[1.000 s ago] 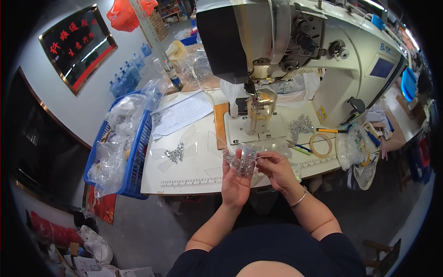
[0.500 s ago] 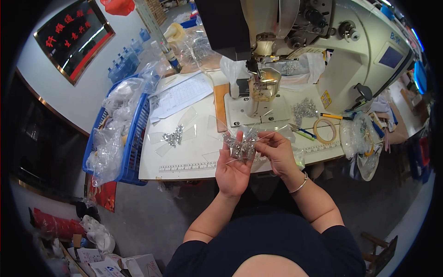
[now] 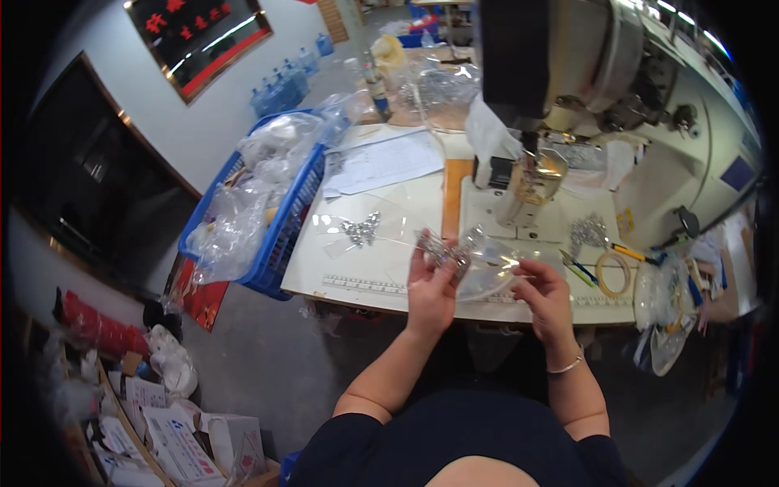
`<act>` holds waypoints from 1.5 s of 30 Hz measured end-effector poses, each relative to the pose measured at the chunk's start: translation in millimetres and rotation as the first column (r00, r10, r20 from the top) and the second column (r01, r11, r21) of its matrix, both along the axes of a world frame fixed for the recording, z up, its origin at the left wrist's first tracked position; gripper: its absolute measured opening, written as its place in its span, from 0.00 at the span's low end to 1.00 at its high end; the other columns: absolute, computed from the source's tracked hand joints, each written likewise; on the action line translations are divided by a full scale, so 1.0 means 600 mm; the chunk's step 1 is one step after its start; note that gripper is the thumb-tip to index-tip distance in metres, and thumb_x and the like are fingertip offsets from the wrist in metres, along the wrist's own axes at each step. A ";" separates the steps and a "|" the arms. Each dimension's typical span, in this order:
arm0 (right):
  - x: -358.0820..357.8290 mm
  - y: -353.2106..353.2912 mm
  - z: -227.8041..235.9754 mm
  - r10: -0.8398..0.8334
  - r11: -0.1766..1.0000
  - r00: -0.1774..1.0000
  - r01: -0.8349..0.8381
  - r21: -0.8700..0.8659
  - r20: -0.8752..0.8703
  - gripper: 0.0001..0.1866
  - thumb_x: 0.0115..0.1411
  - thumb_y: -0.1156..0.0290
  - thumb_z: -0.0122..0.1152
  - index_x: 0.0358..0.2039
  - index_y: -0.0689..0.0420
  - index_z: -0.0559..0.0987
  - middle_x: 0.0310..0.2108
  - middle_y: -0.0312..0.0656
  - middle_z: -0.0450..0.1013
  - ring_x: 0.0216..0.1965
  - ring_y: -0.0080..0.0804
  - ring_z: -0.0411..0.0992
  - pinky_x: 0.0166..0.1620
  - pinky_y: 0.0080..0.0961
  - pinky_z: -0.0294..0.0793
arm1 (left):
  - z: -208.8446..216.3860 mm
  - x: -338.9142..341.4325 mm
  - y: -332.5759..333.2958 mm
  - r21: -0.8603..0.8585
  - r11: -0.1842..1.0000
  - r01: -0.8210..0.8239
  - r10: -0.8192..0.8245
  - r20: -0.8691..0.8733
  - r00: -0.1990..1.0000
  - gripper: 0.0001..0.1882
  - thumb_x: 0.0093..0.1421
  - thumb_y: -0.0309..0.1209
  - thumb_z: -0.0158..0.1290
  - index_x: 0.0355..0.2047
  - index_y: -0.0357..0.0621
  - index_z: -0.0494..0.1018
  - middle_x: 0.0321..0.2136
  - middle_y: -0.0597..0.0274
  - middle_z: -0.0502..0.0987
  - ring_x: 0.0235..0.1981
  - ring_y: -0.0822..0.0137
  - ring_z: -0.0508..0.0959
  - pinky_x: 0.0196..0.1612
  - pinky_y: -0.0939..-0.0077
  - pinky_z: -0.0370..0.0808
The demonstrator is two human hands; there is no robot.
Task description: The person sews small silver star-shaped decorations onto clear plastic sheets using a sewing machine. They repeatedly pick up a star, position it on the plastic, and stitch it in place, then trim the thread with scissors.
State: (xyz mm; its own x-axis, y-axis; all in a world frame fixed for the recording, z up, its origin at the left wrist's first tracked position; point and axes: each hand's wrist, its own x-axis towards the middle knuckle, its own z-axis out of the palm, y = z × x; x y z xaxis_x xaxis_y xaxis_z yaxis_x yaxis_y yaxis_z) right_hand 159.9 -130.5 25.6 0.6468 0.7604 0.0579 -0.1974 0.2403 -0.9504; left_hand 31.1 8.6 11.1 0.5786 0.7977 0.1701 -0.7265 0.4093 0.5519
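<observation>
Over the front edge of the table, my left hand (image 3: pixel 432 294) is closed round a silver, sparkling beaded ornament (image 3: pixel 451 250), thumb across its front. A clear plastic film (image 3: pixel 490 274) spreads from the ornament toward my right hand (image 3: pixel 545 299). The fingertips of that hand are pinched at the film's right edge. To the left, a similar silver ornament (image 3: pixel 359 230) lies on the table, with clear film around it. A pile of silver beaded pieces (image 3: pixel 587 232) lies to the right of the sewing machine (image 3: pixel 519 213).
A blue basket (image 3: pixel 302 209) full of clear plastic bags stands at the table's left. Paper sheets (image 3: pixel 388 165) lie behind the ornament. At right are a tape roll (image 3: pixel 613 274), a yellow cutter (image 3: pixel 633 253) and a green pen (image 3: pixel 579 273). A ruler strip (image 3: pixel 363 283) runs along the front.
The view has swung left. My right hand has moved away from the left, drawing the clear film out between them. My left hand has turned and closed its thumb over the ornament.
</observation>
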 end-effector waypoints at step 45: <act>0.081 -0.108 0.011 0.160 0.839 0.575 0.349 -0.418 0.802 0.18 0.45 0.62 0.68 0.33 0.61 0.78 0.33 0.44 0.72 0.35 0.41 0.71 0.40 0.32 0.70 | 0.054 0.104 0.030 0.701 -0.192 0.687 0.626 -0.451 0.636 0.24 0.52 0.33 0.57 0.49 0.43 0.67 0.53 0.51 0.67 0.54 0.50 0.66 0.54 0.56 0.64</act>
State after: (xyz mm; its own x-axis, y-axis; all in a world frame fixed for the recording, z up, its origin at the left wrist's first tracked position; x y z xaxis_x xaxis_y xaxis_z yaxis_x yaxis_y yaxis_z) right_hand 208.6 -195.5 32.3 0.5946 0.7716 0.2259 0.6738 -0.3250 -0.6636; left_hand 93.7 26.7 43.3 0.9755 0.0807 0.2044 0.0135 -0.9505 0.3105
